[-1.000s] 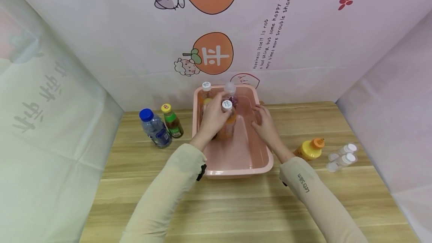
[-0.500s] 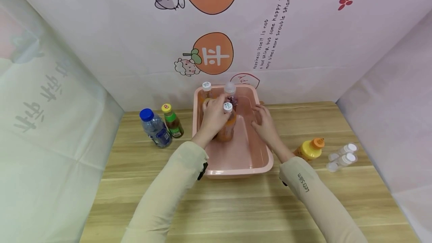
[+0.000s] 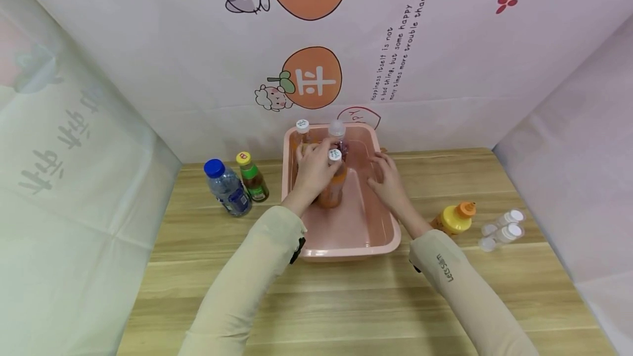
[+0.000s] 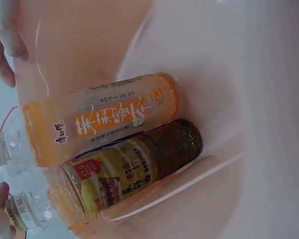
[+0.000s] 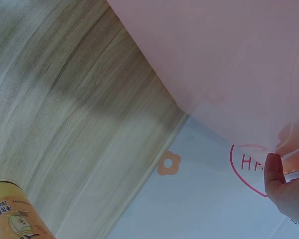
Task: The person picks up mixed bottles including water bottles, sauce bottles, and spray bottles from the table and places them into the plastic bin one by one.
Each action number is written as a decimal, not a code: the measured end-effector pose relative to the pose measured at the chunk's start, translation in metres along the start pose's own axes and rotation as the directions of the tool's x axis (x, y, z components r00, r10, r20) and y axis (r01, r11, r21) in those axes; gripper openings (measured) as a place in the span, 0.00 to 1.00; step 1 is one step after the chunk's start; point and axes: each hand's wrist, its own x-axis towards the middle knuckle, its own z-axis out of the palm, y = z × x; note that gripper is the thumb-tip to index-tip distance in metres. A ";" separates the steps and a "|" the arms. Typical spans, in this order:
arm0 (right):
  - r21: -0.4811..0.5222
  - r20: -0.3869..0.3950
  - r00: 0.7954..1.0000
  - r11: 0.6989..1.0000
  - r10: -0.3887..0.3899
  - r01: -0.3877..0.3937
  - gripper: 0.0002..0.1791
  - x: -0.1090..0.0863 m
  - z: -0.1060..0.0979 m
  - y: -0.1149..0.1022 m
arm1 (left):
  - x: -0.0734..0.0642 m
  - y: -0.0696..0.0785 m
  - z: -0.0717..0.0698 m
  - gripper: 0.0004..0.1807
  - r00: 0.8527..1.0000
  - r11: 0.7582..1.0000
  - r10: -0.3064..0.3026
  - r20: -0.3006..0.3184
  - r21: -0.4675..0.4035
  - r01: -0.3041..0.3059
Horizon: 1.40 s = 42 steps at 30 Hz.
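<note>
My left hand (image 3: 314,172) reaches into the pink basin (image 3: 341,251) and grips an orange-labelled tea bottle (image 4: 104,117) near its neck, below the white cap. Beside it leans a dark-bottomed oil bottle (image 4: 134,174); my other left fingertips lie about its gold cap. Behind the left hand stand another white-capped bottle (image 3: 303,131) and a bottle with a clear domed cap (image 3: 337,132). The left hand covers most of the oil bottle in the head view. My right hand (image 3: 390,185) pinches the basin's right rim, thumb outside and fingers inside.
Left of the basin stand a blue-capped clear bottle (image 3: 228,191) and a green-labelled, yellow-capped bottle (image 3: 253,180). To the right are a yellow squeeze bottle (image 3: 452,218) and small clear white-capped bottles (image 3: 501,235). A printed cloth wall (image 3: 430,125) closes the table's back.
The tea bottle has shifted slightly right and a little nearer in my left hand, and the hand has moved slightly with it. The right hand stays on the rim.
</note>
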 end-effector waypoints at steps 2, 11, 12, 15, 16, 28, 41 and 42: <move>0.004 0.001 1.000 1.000 -0.001 0.001 0.28 0.000 0.000 -0.001 | 0.000 0.000 -0.001 0.27 1.000 1.000 -0.008 -0.002 -0.013 0.008; 0.004 0.006 1.000 1.000 0.009 -0.009 0.28 0.001 -0.001 -0.003 | -0.001 0.001 -0.005 0.27 1.000 0.998 -0.028 0.004 -0.062 0.028; 0.002 0.006 1.000 1.000 0.008 -0.008 0.28 0.001 -0.002 -0.004 | -0.001 0.001 -0.005 0.27 1.000 0.997 -0.029 0.003 -0.065 0.029; -0.005 0.007 1.000 1.000 0.009 -0.009 0.28 0.001 -0.002 -0.005 | -0.002 0.001 -0.006 0.26 1.000 0.998 -0.027 -0.006 -0.065 0.027; -0.004 0.008 1.000 1.000 0.010 -0.010 0.28 0.001 -0.001 -0.005 | -0.002 0.001 -0.007 0.26 1.000 0.998 -0.025 -0.011 -0.065 0.025; -0.005 0.006 1.000 1.000 0.029 -0.029 0.27 -0.002 0.001 -0.003 | -0.005 0.013 -0.017 0.25 0.995 0.988 -0.030 -0.099 -0.155 0.015; -0.013 0.014 0.999 0.999 0.031 -0.031 0.28 -0.001 -0.001 -0.002 | -0.014 -0.003 -0.073 0.26 0.972 0.956 -0.063 -0.224 -0.292 -0.006; -0.013 0.014 0.999 0.999 0.030 -0.030 0.28 -0.001 -0.001 -0.002 | -0.015 -0.008 -0.076 0.26 0.970 0.956 -0.070 -0.235 -0.292 -0.002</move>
